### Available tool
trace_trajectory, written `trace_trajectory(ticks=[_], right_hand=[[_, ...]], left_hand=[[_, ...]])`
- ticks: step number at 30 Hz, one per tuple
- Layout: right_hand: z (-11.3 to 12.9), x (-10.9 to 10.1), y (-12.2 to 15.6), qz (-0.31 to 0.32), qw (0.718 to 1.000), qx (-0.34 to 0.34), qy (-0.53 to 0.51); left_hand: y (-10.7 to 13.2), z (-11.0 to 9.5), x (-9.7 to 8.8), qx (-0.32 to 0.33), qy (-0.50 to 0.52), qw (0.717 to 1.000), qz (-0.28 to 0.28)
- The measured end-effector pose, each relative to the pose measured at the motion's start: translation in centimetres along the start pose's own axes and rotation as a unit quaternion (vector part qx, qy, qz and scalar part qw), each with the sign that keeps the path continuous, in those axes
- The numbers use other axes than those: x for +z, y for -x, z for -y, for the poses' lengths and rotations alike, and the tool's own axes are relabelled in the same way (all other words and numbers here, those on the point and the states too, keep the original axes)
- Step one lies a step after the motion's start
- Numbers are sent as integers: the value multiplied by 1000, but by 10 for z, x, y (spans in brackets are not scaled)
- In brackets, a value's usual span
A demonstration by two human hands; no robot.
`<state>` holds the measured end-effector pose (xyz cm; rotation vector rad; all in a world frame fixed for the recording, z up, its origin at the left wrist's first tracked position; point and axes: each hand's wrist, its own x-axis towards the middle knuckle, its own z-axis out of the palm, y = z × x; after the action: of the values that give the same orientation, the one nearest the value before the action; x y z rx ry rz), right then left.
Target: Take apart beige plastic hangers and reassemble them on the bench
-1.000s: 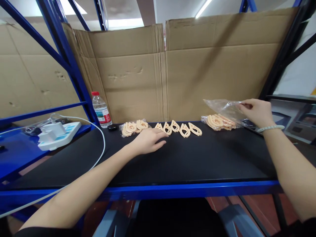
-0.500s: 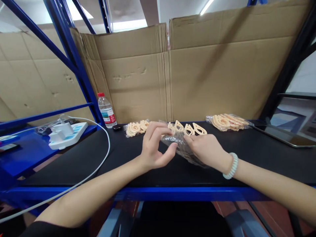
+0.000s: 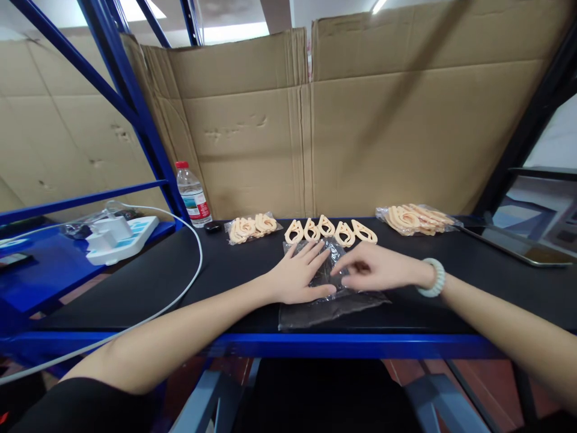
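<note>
A clear plastic bag (image 3: pixel 315 310) lies flat on the black table mat near its front edge. My left hand (image 3: pixel 297 276) rests on the bag, palm down with fingers spread. Over the bag's right part is my right hand (image 3: pixel 376 267), index finger and thumb apart and the other fingers curled, with nothing visible between them. Whether its fingertips touch the film I cannot tell. Just behind the bag, several beige teardrop-shaped loops (image 3: pixel 344 234) lie in a row. The hands cover part of the bag.
Bagged beige loops lie at the back left (image 3: pixel 252 228) and back right (image 3: pixel 415 219). A water bottle (image 3: pixel 193 195) stands by the blue post, near a small black object (image 3: pixel 213 227). A white cable (image 3: pixel 198 258) crosses the left side from a power strip (image 3: pixel 128 240). A tablet-like slab (image 3: pixel 518 243) lies right.
My left hand has come down flat onto the bag, fingers spreading. The bag now lies spread on the mat instead of bunched at my right hand, whose fingers have parted.
</note>
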<state>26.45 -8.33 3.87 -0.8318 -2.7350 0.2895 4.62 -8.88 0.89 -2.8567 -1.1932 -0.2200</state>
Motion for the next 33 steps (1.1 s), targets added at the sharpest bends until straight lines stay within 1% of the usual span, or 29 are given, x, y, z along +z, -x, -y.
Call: trace_trajectory(ticks=[1,2,3,4,5,6,7,9,11,14,16,19,22,26,29,31,33], right_hand=[[-3,-1,-1,-43,998,9,-47],[-6,0,-4,-100,992,20,-69],[-7,4,-7,-156,985,24,-66],[-8,10,-11,-190,980,18,-47],[-8,17,-14,-195,981,0,-20],[-8,25,-17,-172,985,-23,3],[-8,32,-20,-135,990,-42,18],[-10,44,-22,-55,997,-52,19],[-14,51,-21,-2,999,-31,9],[-22,52,-19,31,999,17,6],[-25,51,-18,37,998,47,13],[-25,50,-18,39,996,74,30],[-25,51,-18,32,995,83,47],[-27,53,-14,7,994,87,65],[-26,52,-10,-5,994,77,77],[-25,47,-7,-33,995,53,84],[-23,36,-3,-64,995,9,70]], left_hand=[[0,-2,2,-4,1,1000,17],[1,-3,2,-9,4,999,31],[1,-5,3,-14,8,999,45],[1,-6,3,-18,13,998,55],[1,-8,3,-19,18,998,61],[1,-9,2,-18,21,998,63],[1,-9,2,-14,25,998,64],[1,-10,2,-9,30,997,67],[2,-11,3,-22,34,997,73],[4,-11,4,-70,34,994,76],[6,-11,4,-102,31,991,81],[9,-12,3,-131,27,987,90],[12,-13,0,-149,28,983,100],[14,-15,-5,-165,29,979,113],[17,-17,-7,-172,25,976,129],[20,-18,-9,-177,24,975,134],[23,-18,-14,-181,24,977,113]])
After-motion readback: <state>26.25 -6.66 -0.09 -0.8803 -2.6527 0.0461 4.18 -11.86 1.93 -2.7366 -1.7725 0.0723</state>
